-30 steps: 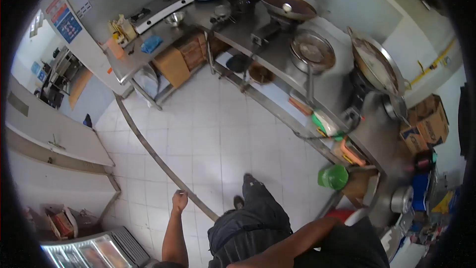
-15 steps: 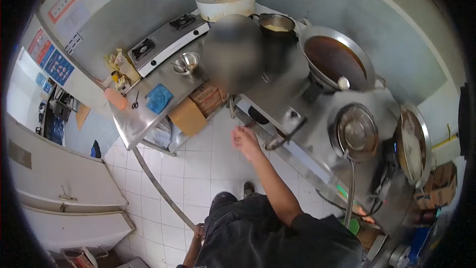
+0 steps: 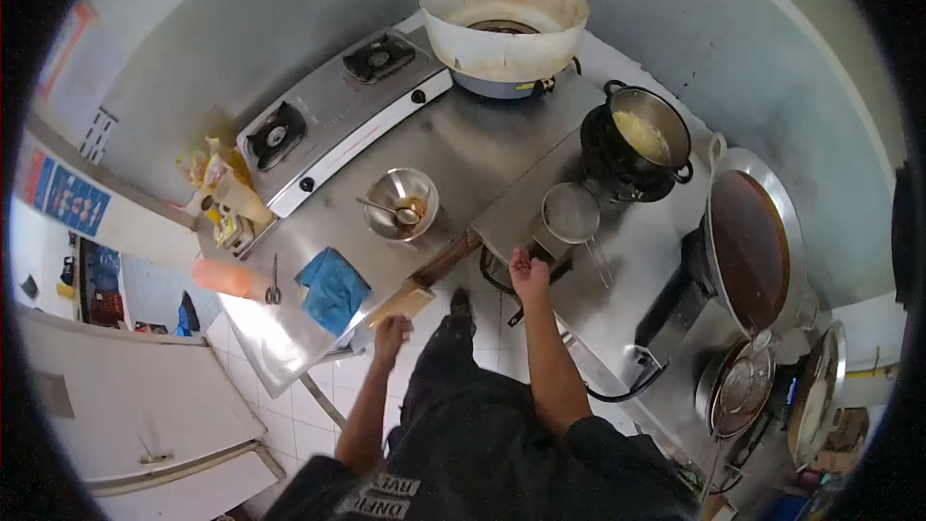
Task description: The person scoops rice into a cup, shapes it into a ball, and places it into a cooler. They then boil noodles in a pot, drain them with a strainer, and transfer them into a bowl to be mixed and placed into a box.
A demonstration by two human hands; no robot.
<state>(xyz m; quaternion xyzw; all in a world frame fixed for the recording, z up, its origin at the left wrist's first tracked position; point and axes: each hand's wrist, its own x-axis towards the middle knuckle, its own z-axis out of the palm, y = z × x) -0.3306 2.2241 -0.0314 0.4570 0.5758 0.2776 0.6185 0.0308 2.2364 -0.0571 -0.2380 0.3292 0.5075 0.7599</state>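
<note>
Beside the right hand [image 3: 529, 275], a round, shallow mesh strainer [image 3: 571, 212].

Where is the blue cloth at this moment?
In the head view, the blue cloth lies on the steel counter at the left, below the metal bowl and just left of the person's left hand.

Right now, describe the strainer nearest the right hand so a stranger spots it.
On the steel counter, find the black pot of pale food. Between it and the right hand lies the round strainer. Unlike the steel bowl to its left, it has a long thin handle and no spoon.
</note>
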